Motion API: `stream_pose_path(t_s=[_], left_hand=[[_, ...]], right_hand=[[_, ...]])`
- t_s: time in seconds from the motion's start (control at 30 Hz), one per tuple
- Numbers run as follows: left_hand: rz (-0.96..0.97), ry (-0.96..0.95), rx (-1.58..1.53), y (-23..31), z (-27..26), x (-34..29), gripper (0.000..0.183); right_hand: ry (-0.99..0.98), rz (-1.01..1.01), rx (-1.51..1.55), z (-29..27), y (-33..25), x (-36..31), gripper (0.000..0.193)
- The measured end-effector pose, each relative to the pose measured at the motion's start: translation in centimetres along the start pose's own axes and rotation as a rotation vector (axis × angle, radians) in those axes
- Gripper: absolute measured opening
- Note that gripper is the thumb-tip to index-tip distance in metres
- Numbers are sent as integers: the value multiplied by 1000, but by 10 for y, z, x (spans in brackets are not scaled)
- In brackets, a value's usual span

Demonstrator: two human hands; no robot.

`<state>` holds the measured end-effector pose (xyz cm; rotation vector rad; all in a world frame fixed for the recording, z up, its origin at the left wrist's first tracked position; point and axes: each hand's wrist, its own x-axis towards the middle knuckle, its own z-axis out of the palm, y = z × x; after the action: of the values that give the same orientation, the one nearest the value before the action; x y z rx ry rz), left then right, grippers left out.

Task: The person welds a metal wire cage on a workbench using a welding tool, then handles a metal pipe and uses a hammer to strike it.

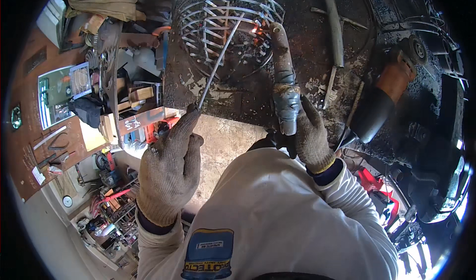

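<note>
My left hand (pixel 171 166), in a knitted work glove, pinches the lower end of a thin metal rod (pixel 216 65). The rod slants up to a round grate of curved metal bars (pixel 225 18). Small coals glow orange at the grate's right side (pixel 257 30). Beside them ends a rusty pipe (pixel 283 57), its lower part wrapped in grey tape (pixel 286 109). My right hand (pixel 315 136), gloved too, is closed at the taped end, with its thumb along the pipe's side; the other fingers are mostly hidden.
The dark worktop (pixel 238 101) is strewn with black bits. An orange and black angle grinder (pixel 391 86) lies to the right. A long grey metal bar (pixel 334 32) rests behind the pipe. On the left are shelves with wooden blocks (pixel 141 94) and a brown board with tools (pixel 52 153).
</note>
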<state>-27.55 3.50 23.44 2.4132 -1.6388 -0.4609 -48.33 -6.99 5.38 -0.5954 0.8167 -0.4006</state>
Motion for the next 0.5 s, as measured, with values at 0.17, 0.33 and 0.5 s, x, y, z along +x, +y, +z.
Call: stream_pose_path(t_s=[0.17, 0.33, 0.5], left_hand=[[-53, -46, 25, 2, -2, 0, 42], [-38, -44, 34, 2, -2, 0, 40], [65, -22, 39, -2, -2, 2, 38]], right_hand=[[-34, -63, -198, -13, 2, 3, 65], [15, -42, -173, -6, 4, 2, 65], [87, -276, -141, 11, 14, 1, 61]])
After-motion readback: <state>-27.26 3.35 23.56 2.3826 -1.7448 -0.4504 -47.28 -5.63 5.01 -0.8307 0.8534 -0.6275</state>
